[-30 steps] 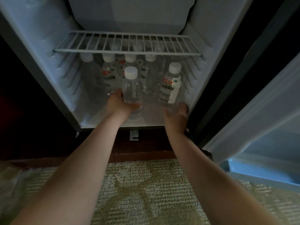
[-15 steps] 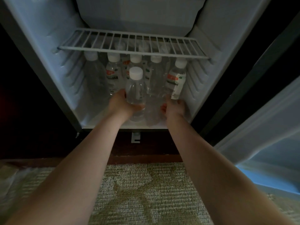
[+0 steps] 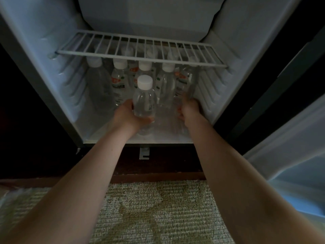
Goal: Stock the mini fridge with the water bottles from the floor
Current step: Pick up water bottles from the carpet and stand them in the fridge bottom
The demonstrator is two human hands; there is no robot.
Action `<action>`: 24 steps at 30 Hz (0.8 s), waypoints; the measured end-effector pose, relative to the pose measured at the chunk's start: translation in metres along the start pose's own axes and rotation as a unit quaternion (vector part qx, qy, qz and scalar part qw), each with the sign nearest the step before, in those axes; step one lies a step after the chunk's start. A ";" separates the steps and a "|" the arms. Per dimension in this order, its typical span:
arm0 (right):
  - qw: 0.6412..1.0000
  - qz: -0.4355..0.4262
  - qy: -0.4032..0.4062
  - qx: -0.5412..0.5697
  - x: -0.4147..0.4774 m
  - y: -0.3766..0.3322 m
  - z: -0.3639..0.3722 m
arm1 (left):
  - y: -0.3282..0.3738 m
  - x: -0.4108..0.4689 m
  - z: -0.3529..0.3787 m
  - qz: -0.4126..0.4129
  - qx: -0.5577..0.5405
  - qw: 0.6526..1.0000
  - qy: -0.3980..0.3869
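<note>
The open mini fridge [image 3: 52, 37] fills the upper view, with several white-capped water bottles [image 3: 119, 80] standing in rows under its wire shelf [image 3: 140, 44]. My left hand [image 3: 126, 115] grips a clear bottle [image 3: 144, 97] upright at the front middle of the fridge floor. My right hand [image 3: 189, 110] is wrapped around the base of a labelled bottle [image 3: 184, 80] at the right wall, its cap tucked under the shelf. Both forearms reach in from below.
The fridge door [image 3: 290, 155] hangs open at the right. A patterned green carpet [image 3: 158, 212] lies below, with a dark wooden base [image 3: 158, 175] between it and the fridge. A small white bracket [image 3: 144, 153] sits under the fridge lip.
My right hand has pushed its labelled bottle further back and right, up under the shelf. My left hand keeps its bottle at the front. The view has moved closer.
</note>
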State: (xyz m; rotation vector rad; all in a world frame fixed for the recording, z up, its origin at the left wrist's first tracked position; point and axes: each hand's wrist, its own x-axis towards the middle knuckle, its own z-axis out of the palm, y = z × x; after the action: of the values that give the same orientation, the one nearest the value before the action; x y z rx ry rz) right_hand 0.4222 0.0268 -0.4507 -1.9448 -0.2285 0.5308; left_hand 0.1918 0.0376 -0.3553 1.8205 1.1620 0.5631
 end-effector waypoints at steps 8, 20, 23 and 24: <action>0.995 0.033 -0.064 0.064 -0.038 -0.023 -0.011 | -0.002 0.003 0.001 -0.002 0.005 1.000 0.001; 0.966 -0.156 -0.200 0.054 -0.175 -0.012 -0.033 | -0.013 -0.018 -0.001 -0.136 -0.223 0.965 -0.025; 0.950 -0.204 -0.235 -0.019 -0.184 -0.029 -0.020 | -0.011 -0.023 -0.001 -0.228 -0.293 0.928 -0.035; 0.953 -0.211 -0.216 -0.037 -0.184 -0.032 -0.015 | -0.010 -0.025 -0.001 -0.242 -0.304 0.920 -0.042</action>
State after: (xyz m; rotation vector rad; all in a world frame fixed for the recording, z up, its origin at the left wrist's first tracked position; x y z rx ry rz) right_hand 0.2687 -0.0435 -0.3687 -1.7587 -0.9316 0.6582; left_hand 0.1746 0.0172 -0.3612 0.9733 1.1592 0.4752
